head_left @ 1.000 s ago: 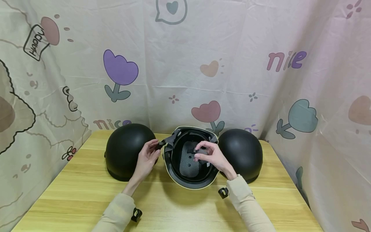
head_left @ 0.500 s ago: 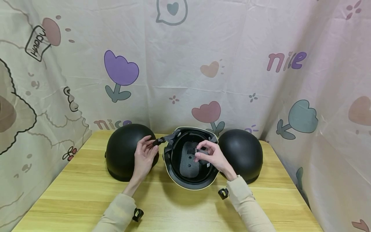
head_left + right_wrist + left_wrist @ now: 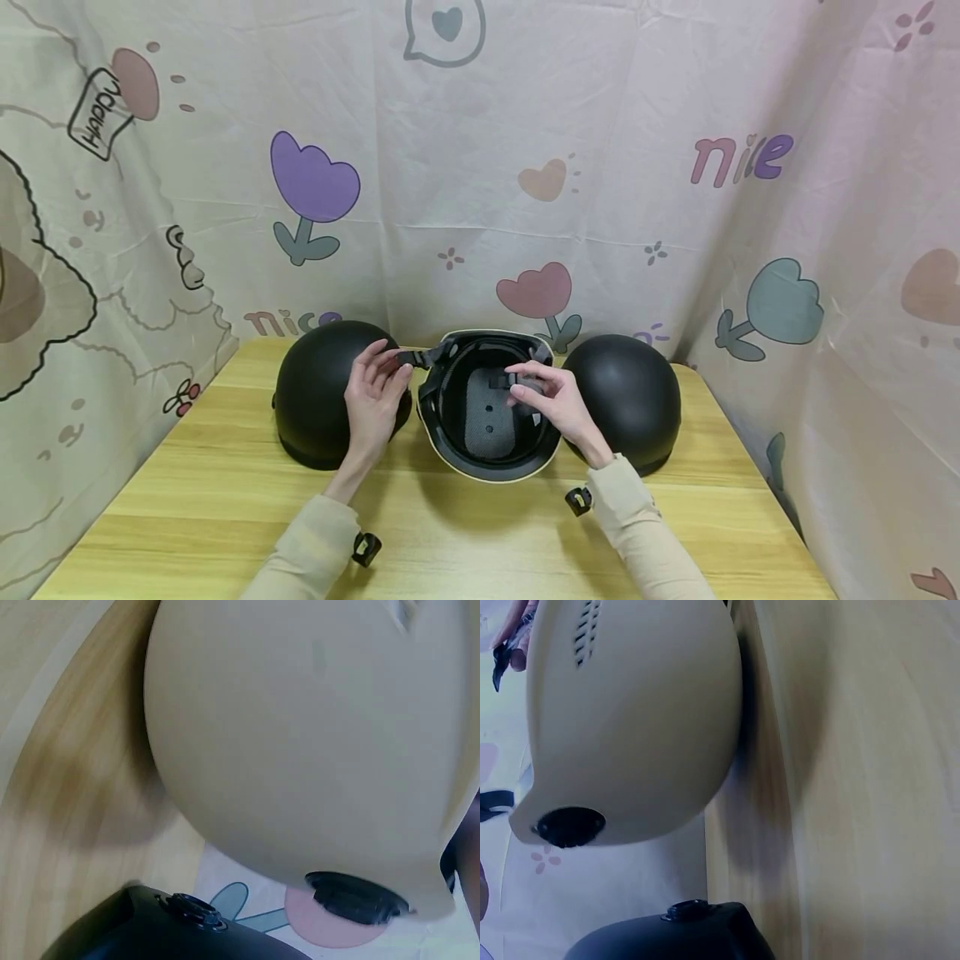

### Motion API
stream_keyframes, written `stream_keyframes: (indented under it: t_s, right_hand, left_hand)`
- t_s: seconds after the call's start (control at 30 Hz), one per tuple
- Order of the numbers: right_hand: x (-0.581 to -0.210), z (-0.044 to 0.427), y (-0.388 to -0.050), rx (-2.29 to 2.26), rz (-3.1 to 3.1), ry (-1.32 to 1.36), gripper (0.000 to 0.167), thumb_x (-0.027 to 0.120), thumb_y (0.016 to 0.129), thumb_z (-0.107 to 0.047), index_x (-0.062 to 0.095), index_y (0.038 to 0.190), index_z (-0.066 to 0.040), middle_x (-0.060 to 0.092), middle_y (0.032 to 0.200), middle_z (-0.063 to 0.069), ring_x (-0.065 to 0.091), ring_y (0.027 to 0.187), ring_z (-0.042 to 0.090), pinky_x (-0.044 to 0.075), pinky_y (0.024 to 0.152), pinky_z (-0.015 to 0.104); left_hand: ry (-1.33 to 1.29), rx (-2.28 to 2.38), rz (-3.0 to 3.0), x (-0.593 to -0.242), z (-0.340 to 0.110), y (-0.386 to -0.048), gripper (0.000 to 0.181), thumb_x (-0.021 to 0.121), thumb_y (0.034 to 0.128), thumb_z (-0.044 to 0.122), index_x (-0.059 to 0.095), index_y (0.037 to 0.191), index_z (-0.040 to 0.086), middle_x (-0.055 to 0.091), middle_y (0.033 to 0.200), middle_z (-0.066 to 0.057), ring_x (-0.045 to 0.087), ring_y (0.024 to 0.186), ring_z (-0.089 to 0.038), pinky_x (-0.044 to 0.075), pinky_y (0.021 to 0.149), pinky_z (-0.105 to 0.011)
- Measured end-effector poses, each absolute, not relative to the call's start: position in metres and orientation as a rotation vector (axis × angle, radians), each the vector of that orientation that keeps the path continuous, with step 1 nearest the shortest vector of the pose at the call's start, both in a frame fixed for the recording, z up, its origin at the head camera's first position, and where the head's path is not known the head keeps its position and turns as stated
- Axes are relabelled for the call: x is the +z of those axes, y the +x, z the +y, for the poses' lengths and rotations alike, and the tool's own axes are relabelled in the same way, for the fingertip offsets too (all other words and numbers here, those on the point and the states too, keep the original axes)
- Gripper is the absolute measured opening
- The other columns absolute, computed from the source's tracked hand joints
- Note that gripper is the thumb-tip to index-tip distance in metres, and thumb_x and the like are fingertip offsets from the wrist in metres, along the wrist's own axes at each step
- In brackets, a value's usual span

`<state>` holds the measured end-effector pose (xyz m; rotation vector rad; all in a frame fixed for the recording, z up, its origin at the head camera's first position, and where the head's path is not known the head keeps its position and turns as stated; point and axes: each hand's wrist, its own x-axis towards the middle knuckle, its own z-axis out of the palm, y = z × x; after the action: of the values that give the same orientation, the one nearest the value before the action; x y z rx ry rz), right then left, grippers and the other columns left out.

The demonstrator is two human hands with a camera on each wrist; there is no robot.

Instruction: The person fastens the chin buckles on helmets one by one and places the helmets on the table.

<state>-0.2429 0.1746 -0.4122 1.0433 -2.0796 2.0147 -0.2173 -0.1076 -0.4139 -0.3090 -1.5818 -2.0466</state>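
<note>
A cream-shelled helmet (image 3: 489, 467) lies upside down at the middle of the table, its black padded inside facing up. To its left, my left hand (image 3: 372, 396) pinches the black buckle end of one chin strap (image 3: 417, 358), which stretches out from the rim. My right hand (image 3: 558, 396) pinches the other strap's black buckle (image 3: 501, 381) between thumb and fingers, over the helmet's inside. In the left wrist view the cream shell (image 3: 637, 727) hides most of both hands; only fingertips and strap pieces show at the left edge. The shell (image 3: 300, 742) also fills the right wrist view.
Two black helmets stand dome up close on either side, a left one (image 3: 318, 400) and a right one (image 3: 626, 400). All three sit on a wooden table (image 3: 465, 550). A patterned curtain (image 3: 450, 167) hangs behind and along both sides.
My left hand has moved slightly up and left, and its strap reaches out straighter from the rim. The cream helmet has shifted a little left. My right hand has barely moved.
</note>
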Motion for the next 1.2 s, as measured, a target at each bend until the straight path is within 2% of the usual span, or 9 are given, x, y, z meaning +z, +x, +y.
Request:
stream_keyframes:
  t_s: [0.07,0.17,0.27,0.37,0.53,0.7,0.87,0.97,1.2]
  right_hand:
    - [-0.411,0.176,-0.243,1.965,-2.070,1.022,0.031,0.065,0.095,0.001,0.061,0.122,0.014,0.068,0.092,-0.001,0.073,0.079,0.010,0.061,0.075,0.026]
    - [-0.410,0.177,-0.243,1.913,-2.058,0.971,0.031,0.064,0.096,0.000,0.061,0.122,0.015,0.071,0.090,-0.004,0.071,0.080,0.007,0.060,0.077,0.024]
    - [-0.410,0.178,-0.243,1.852,-2.052,0.919,0.029,0.065,0.095,0.000,0.062,0.122,0.013,0.073,0.090,-0.006,0.071,0.081,0.006,0.059,0.077,0.020]
    - [-0.413,0.179,-0.244,1.791,-2.044,0.882,0.027,0.065,0.094,0.003,0.065,0.119,0.012,0.072,0.094,-0.009,0.068,0.080,0.002,0.055,0.073,0.015]
    - [-0.420,0.182,-0.247,1.764,-2.049,0.838,0.025,0.066,0.092,0.005,0.067,0.117,0.010,0.067,0.097,-0.013,0.061,0.078,-0.004,0.050,0.067,0.012]
    - [-0.426,0.186,-0.250,1.805,-2.039,0.810,0.026,0.067,0.093,0.004,0.067,0.117,0.011,0.067,0.090,-0.010,0.062,0.075,-0.003,0.050,0.065,0.013]
    - [-0.432,0.190,-0.251,1.836,-2.016,0.802,0.025,0.066,0.094,0.003,0.066,0.117,0.011,0.071,0.088,-0.008,0.066,0.076,0.001,0.052,0.066,0.015]
    - [-0.435,0.190,-0.249,1.850,-2.009,0.805,0.025,0.066,0.094,0.003,0.066,0.117,0.012,0.072,0.087,-0.010,0.068,0.078,0.001,0.055,0.069,0.016]
    - [-0.435,0.186,-0.244,1.944,-1.924,0.768,0.027,0.064,0.095,0.002,0.062,0.118,0.016,0.073,0.086,-0.010,0.069,0.080,0.003,0.056,0.076,0.018]
  left_hand:
    - [-0.339,-2.047,-1.569,-0.413,-0.105,-0.218,0.051,0.067,0.0901,-0.009,0.048,0.137,-0.004,0.066,0.116,0.003,0.065,0.108,-0.005,0.052,0.097,-0.015]
    - [-0.408,-2.013,-1.588,-0.413,-0.101,-0.220,0.048,0.066,0.0900,-0.011,0.050,0.134,-0.004,0.065,0.119,-0.009,0.066,0.111,-0.004,0.051,0.099,-0.015]
    - [-0.481,-1.931,-1.660,-0.413,-0.097,-0.221,0.046,0.063,0.0925,-0.010,0.047,0.136,-0.008,0.059,0.122,-0.024,0.066,0.114,-0.001,0.050,0.099,-0.014]
    - [-0.554,-1.861,-1.736,-0.414,-0.094,-0.223,0.047,0.060,0.0959,-0.007,0.042,0.139,-0.009,0.052,0.123,-0.030,0.065,0.116,0.001,0.050,0.098,-0.013]
    - [-0.698,-1.818,-1.803,-0.418,-0.088,-0.225,0.044,0.055,0.0989,-0.006,0.041,0.141,-0.005,0.050,0.122,-0.028,0.066,0.115,0.000,0.051,0.091,-0.010]
    - [-0.827,-1.783,-1.906,-0.423,-0.082,-0.226,0.040,0.055,0.0994,-0.005,0.045,0.138,-0.005,0.052,0.117,-0.027,0.069,0.104,-0.001,0.050,0.088,-0.010]
    - [-0.875,-1.766,-2.062,-0.427,-0.077,-0.225,0.037,0.056,0.1004,0.000,0.048,0.136,-0.003,0.059,0.116,-0.030,0.071,0.094,-0.021,0.053,0.090,-0.012]
    - [-0.855,-1.705,-2.144,-0.427,-0.075,-0.224,0.036,0.059,0.0998,0.004,0.051,0.135,0.000,0.069,0.115,-0.024,0.071,0.095,-0.030,0.054,0.089,-0.015]
    - [-0.834,-1.366,-2.285,-0.417,-0.065,-0.217,0.037,0.070,0.0933,0.010,0.057,0.127,0.002,0.076,0.106,-0.012,0.072,0.094,-0.022,0.059,0.083,-0.030]
